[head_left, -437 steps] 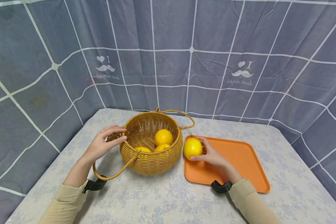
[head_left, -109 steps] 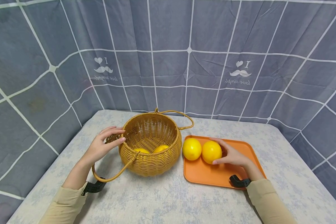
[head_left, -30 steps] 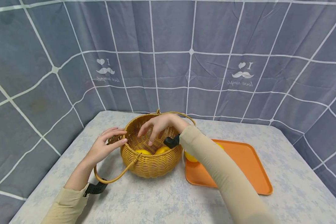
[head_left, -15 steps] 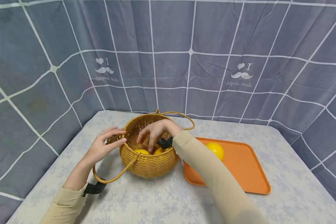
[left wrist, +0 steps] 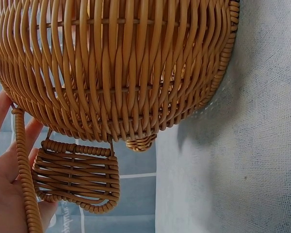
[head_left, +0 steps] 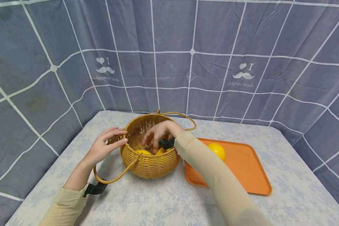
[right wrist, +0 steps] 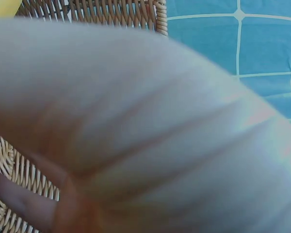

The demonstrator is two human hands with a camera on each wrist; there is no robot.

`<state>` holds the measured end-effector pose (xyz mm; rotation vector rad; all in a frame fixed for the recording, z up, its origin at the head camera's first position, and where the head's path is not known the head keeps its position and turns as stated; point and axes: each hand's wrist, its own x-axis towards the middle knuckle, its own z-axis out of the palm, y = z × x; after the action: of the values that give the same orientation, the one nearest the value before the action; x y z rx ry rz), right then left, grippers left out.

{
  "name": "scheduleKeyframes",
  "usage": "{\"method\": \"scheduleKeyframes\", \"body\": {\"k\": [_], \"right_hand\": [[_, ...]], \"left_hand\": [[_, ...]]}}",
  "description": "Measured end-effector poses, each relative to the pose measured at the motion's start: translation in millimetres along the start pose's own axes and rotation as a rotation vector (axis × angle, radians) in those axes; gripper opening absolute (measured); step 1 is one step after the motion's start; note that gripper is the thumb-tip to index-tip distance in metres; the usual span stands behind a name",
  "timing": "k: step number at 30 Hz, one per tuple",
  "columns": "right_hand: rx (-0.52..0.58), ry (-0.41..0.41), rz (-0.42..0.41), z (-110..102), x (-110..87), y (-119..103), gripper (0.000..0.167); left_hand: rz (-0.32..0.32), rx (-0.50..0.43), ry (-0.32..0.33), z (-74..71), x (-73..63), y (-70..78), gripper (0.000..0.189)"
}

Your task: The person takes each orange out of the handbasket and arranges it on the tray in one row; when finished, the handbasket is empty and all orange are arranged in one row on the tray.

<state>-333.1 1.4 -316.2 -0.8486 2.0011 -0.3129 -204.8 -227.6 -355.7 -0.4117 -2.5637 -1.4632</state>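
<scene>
A round wicker basket (head_left: 149,166) stands on the cloth-covered table. My left hand (head_left: 105,143) touches its left rim with fairly straight fingers and thumb; the left wrist view shows the hand (left wrist: 7,167) behind the handle, beside a small woven flap (left wrist: 77,174). My right hand (head_left: 158,133) reaches inside the basket, fingers pointing down and spread. Its thumb tip is right at a round yellow fruit (head_left: 161,151) near the front wall. Another yellow fruit (head_left: 144,152) lies left of that one. In the right wrist view, the blurred hand (right wrist: 131,111) hides most of the basket's inside.
An orange tray (head_left: 243,166) lies right of the basket, with a yellow fruit (head_left: 218,151) on it. The right sleeve (head_left: 212,175) crosses over the tray's left part. One handle (head_left: 118,177) hangs at the front left, another (head_left: 186,116) at the back right. A grey-blue curtain surrounds the table.
Since 14.6 seconds ago, one fruit has moved from basket to tray. My right hand has left the tray for the basket and just shifted slightly right. The left hand stays put.
</scene>
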Motion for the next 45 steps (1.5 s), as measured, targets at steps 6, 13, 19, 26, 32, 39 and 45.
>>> {"method": "scheduleKeyframes", "body": {"k": [6, 13, 19, 26, 32, 39, 45], "right_hand": [[0.102, -0.083, -0.070, 2, 0.3, 1, 0.066], [0.123, -0.104, -0.299, 3, 5.7, 1, 0.062], [0.154, -0.127, -0.346, 6, 9.9, -2, 0.062], [0.193, -0.174, -0.328, 8, 10.0, -5, 0.064], [0.240, -0.251, -0.236, 9, 11.6, -6, 0.071], [0.268, -0.311, -0.186, 10, 13.5, -7, 0.077], [0.261, -0.338, -0.167, 9, 12.5, -7, 0.081]], "left_hand": [[-0.008, 0.000, 0.000, 0.5, -0.1, 0.0, 0.040], [-0.015, -0.002, -0.007, 0.9, -0.4, 0.8, 0.041], [-0.010, -0.005, -0.009, 1.0, -0.6, 0.1, 0.041], [-0.010, -0.007, -0.010, 1.1, -0.5, 0.5, 0.040], [-0.005, -0.005, -0.007, 1.3, 0.3, -1.4, 0.041], [-0.009, -0.003, -0.003, 1.4, 0.1, -2.3, 0.041], [-0.012, -0.012, -0.008, 1.0, -0.4, -0.9, 0.041]]}}
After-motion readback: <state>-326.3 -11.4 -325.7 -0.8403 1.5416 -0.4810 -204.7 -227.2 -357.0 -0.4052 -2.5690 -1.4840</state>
